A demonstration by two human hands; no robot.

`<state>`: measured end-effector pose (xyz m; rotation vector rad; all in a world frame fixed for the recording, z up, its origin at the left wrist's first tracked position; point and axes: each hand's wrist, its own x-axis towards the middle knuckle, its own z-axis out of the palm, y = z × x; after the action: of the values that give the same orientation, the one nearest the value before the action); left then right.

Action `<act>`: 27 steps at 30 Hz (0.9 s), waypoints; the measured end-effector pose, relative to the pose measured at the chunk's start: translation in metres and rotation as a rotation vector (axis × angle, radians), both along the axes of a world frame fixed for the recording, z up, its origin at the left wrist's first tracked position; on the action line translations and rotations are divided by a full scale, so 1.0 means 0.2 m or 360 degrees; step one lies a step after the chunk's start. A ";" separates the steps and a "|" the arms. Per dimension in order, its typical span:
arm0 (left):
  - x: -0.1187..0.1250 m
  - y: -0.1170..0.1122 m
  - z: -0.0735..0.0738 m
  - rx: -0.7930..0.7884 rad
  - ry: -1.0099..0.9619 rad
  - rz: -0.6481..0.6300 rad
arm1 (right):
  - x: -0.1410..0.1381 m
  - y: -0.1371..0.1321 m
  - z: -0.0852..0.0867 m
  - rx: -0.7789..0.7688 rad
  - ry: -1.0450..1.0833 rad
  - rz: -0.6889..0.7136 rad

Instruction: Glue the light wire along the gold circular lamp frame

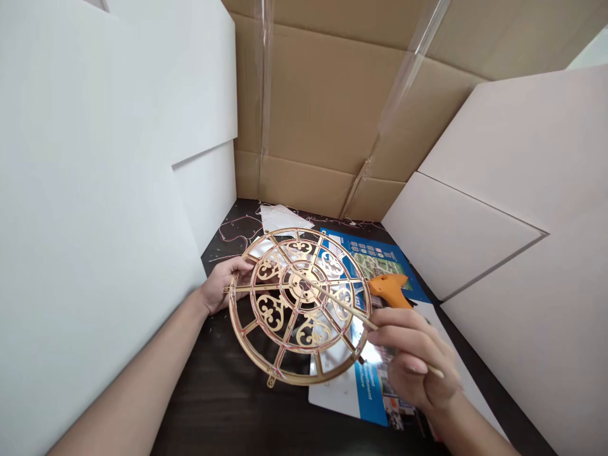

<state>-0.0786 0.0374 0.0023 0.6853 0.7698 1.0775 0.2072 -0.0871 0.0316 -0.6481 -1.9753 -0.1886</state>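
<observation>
A round gold openwork frame (299, 304) with scroll ornaments and spokes is held tilted above a dark table. My left hand (223, 282) grips its left rim, fingers closed on the edge. My right hand (413, 361) pinches a thin wooden stick (346, 309) like a pen. The stick's tip rests near the frame's hub. Thin pink lines run along some of the frame's spokes.
An orange glue gun (389, 290) lies just right of the frame on a blue-and-white printed sheet (370, 386). White foam boards (95, 190) stand at left and right, a cardboard wall (327, 114) at the back. White paper (282, 217) lies behind the frame.
</observation>
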 end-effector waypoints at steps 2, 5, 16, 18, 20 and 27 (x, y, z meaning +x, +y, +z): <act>0.00 0.00 -0.01 0.0007 0.0017 -0.0013 | -0.01 0.00 0.00 -0.0104 0.0074 0.0009; 0.00 0.01 -0.01 0.0007 0.0043 -0.0026 | -0.02 0.01 -0.02 -0.0262 0.0255 0.0081; 0.01 0.00 0.03 -0.0164 -0.0087 -0.0039 | -0.02 0.03 0.04 -0.0359 0.0874 0.0300; 0.01 0.01 0.04 -0.0225 -0.0143 -0.0039 | 0.04 0.08 0.12 -0.0149 0.1262 0.0065; 0.01 0.01 0.06 -0.0272 -0.0213 -0.0034 | 0.14 0.13 0.19 0.0142 0.1517 -0.0217; 0.04 -0.01 0.14 -0.0339 -0.0403 0.0057 | 0.29 0.20 0.12 0.0120 0.0297 -0.0920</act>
<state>-0.0701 0.0349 0.0297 0.3475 0.6675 1.0723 0.2646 -0.0480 0.0561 -1.1330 -1.5536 -0.5304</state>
